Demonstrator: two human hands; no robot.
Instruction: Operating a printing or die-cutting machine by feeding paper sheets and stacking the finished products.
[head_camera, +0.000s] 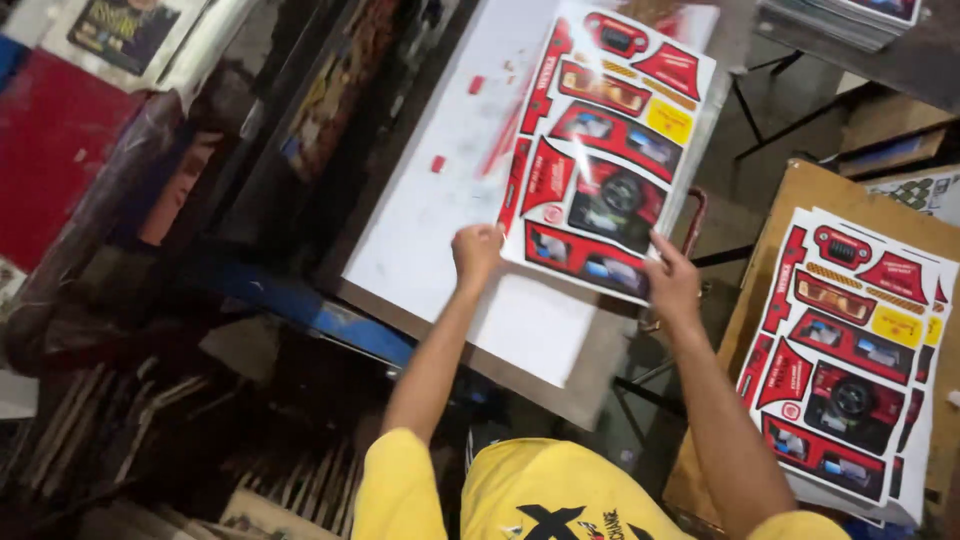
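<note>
The left hand pinched the near left corner of a printed sheet, and the right hand gripped its near right corner, fingers curled over the edge. The sheet lay on a white board, reaching toward twelve o'clock from the hands. To set it well, both corners would want lowering together, the sheet kept taut and square so the thin stock neither buckled nor creased. It looked glossy and stiff like card, covered in red and black die-cut shapes with one yellow patch. The board was flat, matt and smeared with red, probably ink, though blur made that unsure. At three o'clock a stack of matching sheets rested on a brown board.
</note>
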